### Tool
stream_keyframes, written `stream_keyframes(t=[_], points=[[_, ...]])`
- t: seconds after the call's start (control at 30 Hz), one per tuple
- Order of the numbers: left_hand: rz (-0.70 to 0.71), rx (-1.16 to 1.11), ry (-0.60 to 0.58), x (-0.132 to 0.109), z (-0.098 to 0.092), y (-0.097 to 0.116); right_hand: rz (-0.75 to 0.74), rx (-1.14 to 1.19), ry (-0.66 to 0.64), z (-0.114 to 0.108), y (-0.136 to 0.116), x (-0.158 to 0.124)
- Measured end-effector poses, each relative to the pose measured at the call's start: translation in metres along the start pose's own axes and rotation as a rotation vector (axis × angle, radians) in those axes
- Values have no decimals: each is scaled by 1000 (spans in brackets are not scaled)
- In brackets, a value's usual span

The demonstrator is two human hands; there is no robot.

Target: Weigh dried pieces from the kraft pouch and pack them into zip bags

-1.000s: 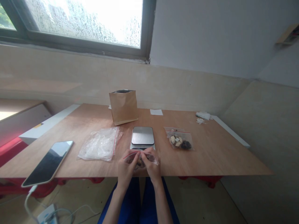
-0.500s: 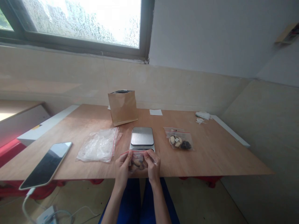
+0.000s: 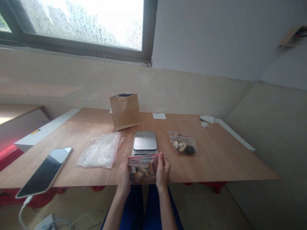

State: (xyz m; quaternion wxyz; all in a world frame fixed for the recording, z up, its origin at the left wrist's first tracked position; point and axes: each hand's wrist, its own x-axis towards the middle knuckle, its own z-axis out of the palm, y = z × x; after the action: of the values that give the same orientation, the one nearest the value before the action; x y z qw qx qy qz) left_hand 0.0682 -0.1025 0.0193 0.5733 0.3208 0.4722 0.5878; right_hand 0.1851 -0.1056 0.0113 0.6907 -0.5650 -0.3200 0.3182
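A clear zip-lock bag (image 3: pixel 144 168) with a red seal line is stretched between my hands at the table's front edge. Brown dried pieces and a small white tag show inside it. My left hand (image 3: pixel 124 174) grips its left side, and my right hand (image 3: pixel 163 170) pinches the top right corner. Just beyond the bag lies a digital kitchen scale (image 3: pixel 145 141) with a bare steel plate; the bag hides part of its front. To the right rests another zip-lock bag (image 3: pixel 184 145), holding pale and black dried pieces.
Flat empty plastic bags (image 3: pixel 99 150) lie left of the scale. A brown paper pouch (image 3: pixel 126 111) stands open behind. A phone (image 3: pixel 44 172) with a cable overlaps the front left edge. White paper (image 3: pixel 159 116) and crumpled tissue (image 3: pixel 207 119) lie at the back.
My hands have spread apart, with the right one shifting right to the corner. The bag is now pulled flat and wide, showing more of its contents.
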Motion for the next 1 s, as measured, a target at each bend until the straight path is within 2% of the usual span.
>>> stream_keyframes(t=[0.13,0.23,0.33,0.43,0.6,0.7,0.8,0.9,1.0], points=[[41,70,-42,2,-2,-5,73,15,46,1,-3,-1],[39,110,-102,4,-4,-5,55,-19,43,-1,-9,-1],[41,105,-171,6,-11,-1,17,-87,76,-13,-15,6],[105,163,-178,11,-24,9,-19,-187,183,-44,-18,29],[195,256,-140,26,-45,37,-58,-342,409,-114,-19,93],[382,321,-14,39,-44,64,-29,-472,351,-140,-22,122],[662,526,159,56,-33,97,-224,-770,327,-144,-22,130],[855,725,330,81,-16,129,-457,-975,453,-131,-14,114],[877,936,427,115,-2,153,-583,-998,446,-113,0,80]])
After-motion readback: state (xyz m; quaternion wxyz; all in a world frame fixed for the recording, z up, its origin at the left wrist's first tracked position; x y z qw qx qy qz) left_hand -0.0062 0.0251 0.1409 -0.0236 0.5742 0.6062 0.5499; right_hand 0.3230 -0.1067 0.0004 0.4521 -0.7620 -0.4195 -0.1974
